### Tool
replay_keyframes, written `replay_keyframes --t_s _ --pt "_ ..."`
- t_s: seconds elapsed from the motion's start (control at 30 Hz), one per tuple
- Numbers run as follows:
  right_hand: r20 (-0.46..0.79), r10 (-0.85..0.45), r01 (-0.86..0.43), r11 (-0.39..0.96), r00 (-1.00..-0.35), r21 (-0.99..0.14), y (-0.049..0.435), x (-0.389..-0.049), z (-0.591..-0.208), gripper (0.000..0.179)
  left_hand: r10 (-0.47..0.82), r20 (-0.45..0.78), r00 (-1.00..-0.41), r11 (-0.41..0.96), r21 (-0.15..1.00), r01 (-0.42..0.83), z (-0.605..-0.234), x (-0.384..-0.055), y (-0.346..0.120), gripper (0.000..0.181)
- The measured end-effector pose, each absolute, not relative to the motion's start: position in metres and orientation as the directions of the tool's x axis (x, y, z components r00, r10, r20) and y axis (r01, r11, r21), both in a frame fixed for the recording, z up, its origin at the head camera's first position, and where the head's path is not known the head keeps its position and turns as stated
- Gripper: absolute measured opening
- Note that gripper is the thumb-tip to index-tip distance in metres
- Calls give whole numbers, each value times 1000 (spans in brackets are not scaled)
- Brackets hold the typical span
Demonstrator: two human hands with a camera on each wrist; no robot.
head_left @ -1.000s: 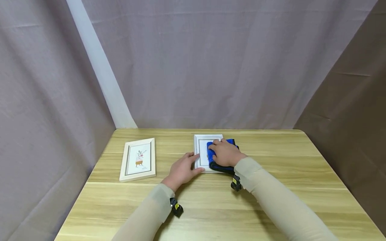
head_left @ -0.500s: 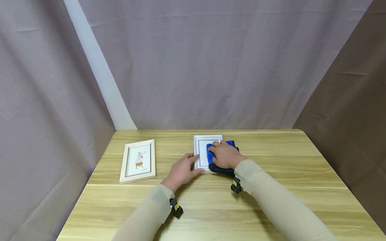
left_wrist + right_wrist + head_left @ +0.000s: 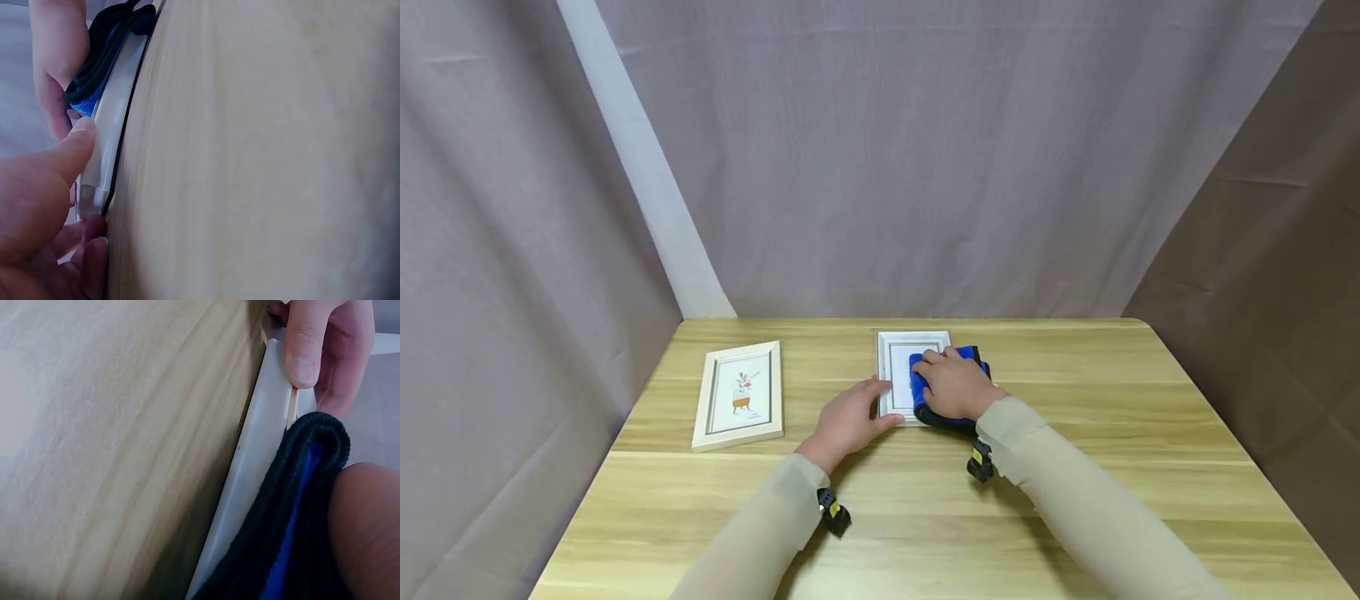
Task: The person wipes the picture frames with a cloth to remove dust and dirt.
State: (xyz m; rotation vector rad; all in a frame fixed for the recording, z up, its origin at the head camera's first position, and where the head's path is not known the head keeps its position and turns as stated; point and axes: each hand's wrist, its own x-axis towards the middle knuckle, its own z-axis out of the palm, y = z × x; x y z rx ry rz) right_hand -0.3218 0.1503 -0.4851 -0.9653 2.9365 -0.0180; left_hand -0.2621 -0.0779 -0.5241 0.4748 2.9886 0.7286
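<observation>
A white picture frame (image 3: 917,337) lies flat near the back middle of the table. My left hand (image 3: 846,419) grips its near left corner; in the left wrist view the thumb (image 3: 78,140) lies on the front border and the fingers bend round the side. Over the frame's right half is a folded blue cloth (image 3: 967,353) with black edging. My right hand (image 3: 957,386) holds this cloth down on the frame, fingertips bent at its left edge. In the right wrist view the folded black edge of the cloth (image 3: 315,428) sits along the frame's near border. The cloth hides much of the print.
A second, cream picture frame (image 3: 777,387) with a plant print lies face up at the left, slightly turned. Beneath everything is a wood-grain table (image 3: 910,533). Grey curtains (image 3: 865,167) stand behind its back edge, and a brown one (image 3: 1262,275) on the right.
The whole head view has shifted slightly. The left hand keeps its hold on the frame's corner, and the right hand stays on the cloth with hardly any movement across the frame.
</observation>
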Motion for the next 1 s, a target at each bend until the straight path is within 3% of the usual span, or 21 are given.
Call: replay_keyframes --t_s 1.0 --pt "-28 -619 -618 785 -785 -37 126 -316 -485 46 298 43 -954 842 459 284 -522 -266 -78 74"
